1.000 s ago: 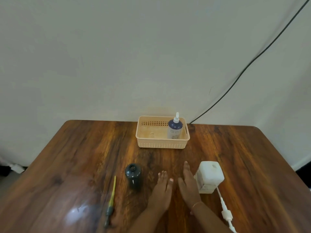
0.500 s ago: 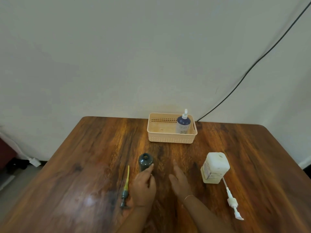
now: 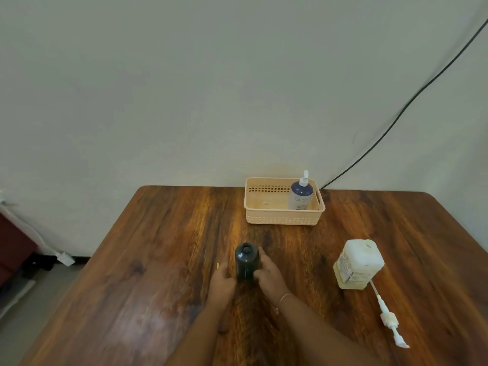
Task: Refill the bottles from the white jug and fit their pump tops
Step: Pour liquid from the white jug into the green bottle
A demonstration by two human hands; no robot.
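The left hand (image 3: 223,282) and right hand (image 3: 269,276), flat on the surface (image 3: 158,260) a second ago, now grasp the open dark bottle (image 3: 247,262) by its sides, toward the front edge's middle. The white jug (image 3: 359,264) near the right edge stands untouched; pouring probably comes next.

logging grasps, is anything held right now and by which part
Yes: the dark bottle stands upright, with the left hand and the right hand gripping opposite sides of its lower body.

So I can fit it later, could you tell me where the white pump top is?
The white pump top lies on the table at the right of the head view, just in front of the white jug.
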